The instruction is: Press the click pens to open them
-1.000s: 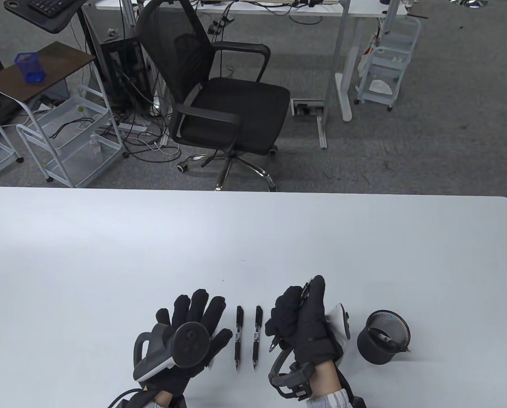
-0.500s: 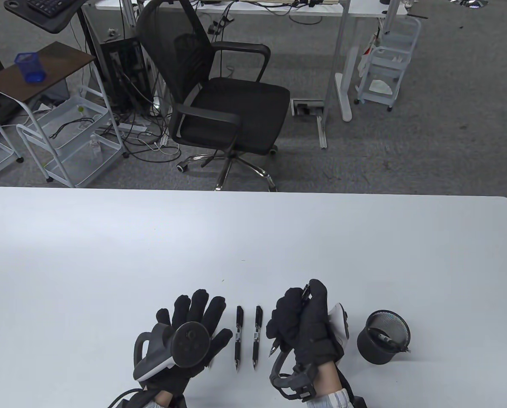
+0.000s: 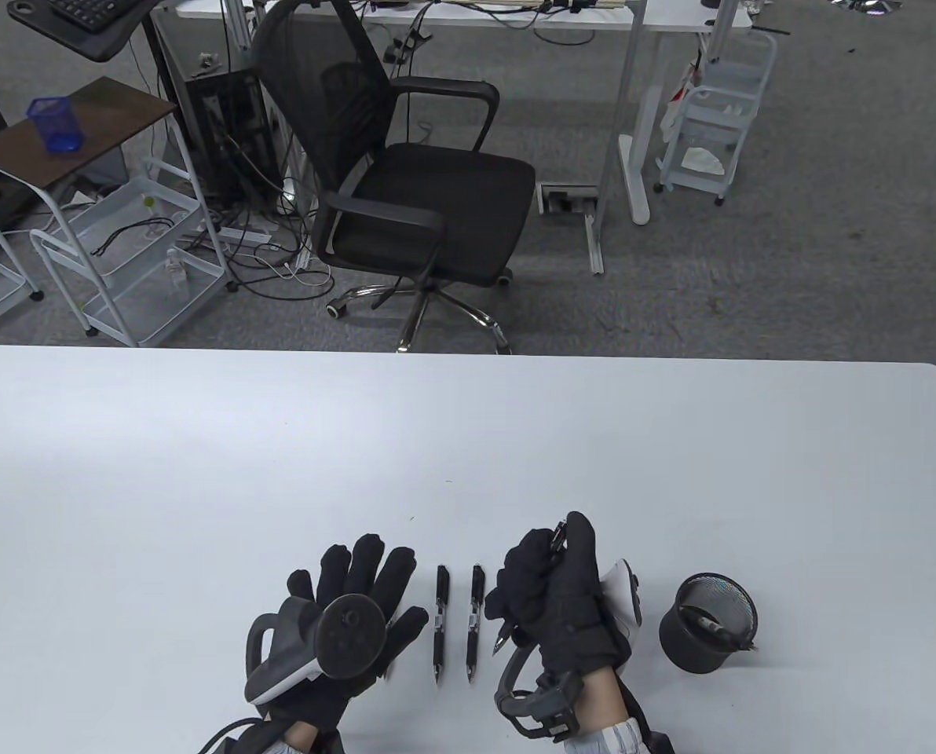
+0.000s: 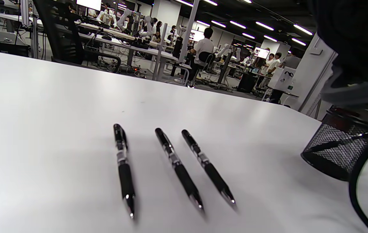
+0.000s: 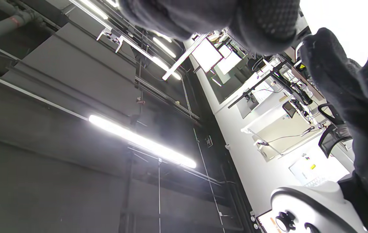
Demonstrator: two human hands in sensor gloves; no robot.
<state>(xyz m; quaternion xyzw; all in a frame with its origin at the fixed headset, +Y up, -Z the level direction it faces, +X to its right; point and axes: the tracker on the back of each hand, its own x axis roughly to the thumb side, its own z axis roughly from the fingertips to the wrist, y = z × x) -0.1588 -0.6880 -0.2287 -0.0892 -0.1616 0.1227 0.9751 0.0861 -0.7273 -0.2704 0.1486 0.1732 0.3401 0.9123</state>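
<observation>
Matt white table, smooth, with a soft sheen showing in the left wrist view. Three pens lie on it: glossy black plastic barrels, ribbed rubbery grips, bright metal tips catching light. The left hand wears a black knitted cloth glove, matt and slightly fuzzy; its tracker is smooth plastic, white shell with a dark grey disc. The right hand has the same dull fabric, dotted weave plain in the right wrist view, around a shiny black pen. Near the table's right edge, a pen cup of black wire mesh, matt finish.
</observation>
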